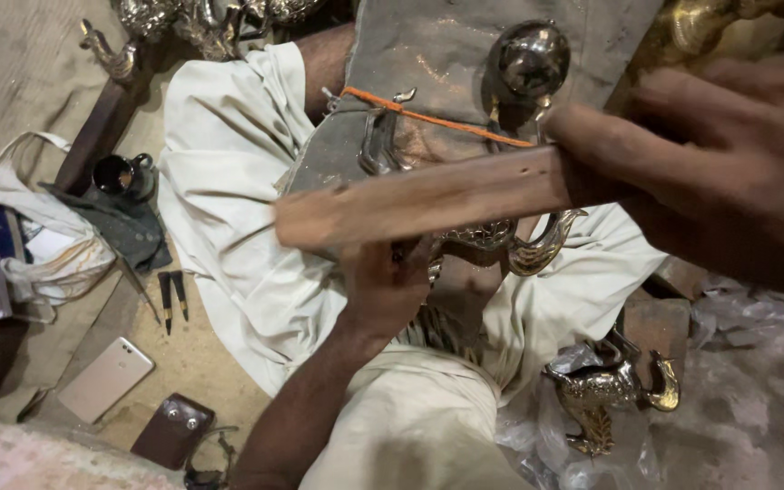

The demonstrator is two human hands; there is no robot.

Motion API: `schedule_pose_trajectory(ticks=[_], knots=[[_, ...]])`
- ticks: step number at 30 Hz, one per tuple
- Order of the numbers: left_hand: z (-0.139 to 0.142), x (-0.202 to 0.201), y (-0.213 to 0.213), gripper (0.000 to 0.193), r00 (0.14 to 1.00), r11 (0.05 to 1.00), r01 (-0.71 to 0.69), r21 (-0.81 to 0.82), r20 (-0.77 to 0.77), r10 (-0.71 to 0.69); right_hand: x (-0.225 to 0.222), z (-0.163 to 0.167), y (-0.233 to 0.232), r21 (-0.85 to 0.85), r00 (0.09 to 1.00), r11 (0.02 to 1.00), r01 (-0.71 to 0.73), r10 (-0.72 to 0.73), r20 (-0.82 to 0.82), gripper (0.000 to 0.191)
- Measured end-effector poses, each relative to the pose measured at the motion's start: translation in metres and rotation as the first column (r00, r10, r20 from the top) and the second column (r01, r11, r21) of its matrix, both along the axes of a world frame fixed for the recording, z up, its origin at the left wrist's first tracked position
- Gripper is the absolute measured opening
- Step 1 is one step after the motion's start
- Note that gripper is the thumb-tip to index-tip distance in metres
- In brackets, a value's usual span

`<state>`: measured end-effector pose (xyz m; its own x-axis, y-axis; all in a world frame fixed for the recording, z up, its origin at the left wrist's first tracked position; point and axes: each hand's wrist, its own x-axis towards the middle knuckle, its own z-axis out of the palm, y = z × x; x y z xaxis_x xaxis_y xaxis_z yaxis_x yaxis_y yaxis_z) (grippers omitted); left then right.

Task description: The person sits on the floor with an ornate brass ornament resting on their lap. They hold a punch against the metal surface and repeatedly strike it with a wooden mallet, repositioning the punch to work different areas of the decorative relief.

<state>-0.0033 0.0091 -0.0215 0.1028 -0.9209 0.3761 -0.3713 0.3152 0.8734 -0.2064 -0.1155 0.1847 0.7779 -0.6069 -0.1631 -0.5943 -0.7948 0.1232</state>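
Both hands are closed on things over the person's lap: the right hand [728, 172], large and blurred near the camera, is wrapped around one end of a flat wooden bar [428, 201] that stretches leftward across the middle of the view, while the left hand [387, 286] is gripped from below on a shiny brass bird figure [501, 240], whose curved neck and tail show just under the bar. That figure rests against a worn grey board [465, 63] propped on the knees, with an orange cord [437, 118] stretched across the board's face and a rounded polished metal piece [532, 59] near its top edge. The brass looks heavy, rigid and slick, with thin projecting parts at beak and tail, so the body seems the safest place to grip, as the left hand does; the bar looks stiff and light, best held at its end. On the floor near the right knee a second brass bird [610, 390] lies on crinkled clear plastic [546, 436]. Toward the left edge of the floor sit a pale phone [104, 378], a brown case [172, 429], two small dark tools [172, 299], a dark cup [120, 174] and a cloth bag [47, 254].
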Motion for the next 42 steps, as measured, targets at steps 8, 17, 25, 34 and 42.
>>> schedule_pose_trajectory(ticks=[8, 17, 25, 34, 42], knots=[[-0.02, -0.013, 0.013, 0.015, 0.986, 0.966, 0.061, 0.25, -0.164, -0.019, 0.007, 0.009, -0.005, -0.032, 0.957, 0.993, -0.113, 0.1, -0.273, 0.068], [-0.032, -0.02, 0.022, 0.015, 0.974, 0.908, 0.059, 0.416, -0.222, 0.038, 0.007, 0.017, 0.003, -0.068, 0.856, 0.988, -0.138, 0.085, -0.51, 0.089], [-0.058, -0.022, 0.027, 0.022, 0.67, 0.85, 0.371, 0.374, -0.742, 0.034, 0.008, 0.016, -0.003, -0.083, 0.915, 0.985, -0.15, 0.106, -0.389, 0.083], [-0.042, -0.019, 0.019, 0.013, 0.985, 0.975, 0.015, 0.223, -0.169, 0.024, 0.019, 0.009, -0.012, -0.101, 0.909, 0.974, -0.204, 0.15, -0.388, 0.057], [-0.028, -0.017, 0.011, 0.012, 0.982, 0.968, 0.0, 0.249, -0.185, 0.048, 0.02, 0.009, -0.01, -0.086, 0.875, 0.982, -0.165, 0.105, -0.473, 0.065]])
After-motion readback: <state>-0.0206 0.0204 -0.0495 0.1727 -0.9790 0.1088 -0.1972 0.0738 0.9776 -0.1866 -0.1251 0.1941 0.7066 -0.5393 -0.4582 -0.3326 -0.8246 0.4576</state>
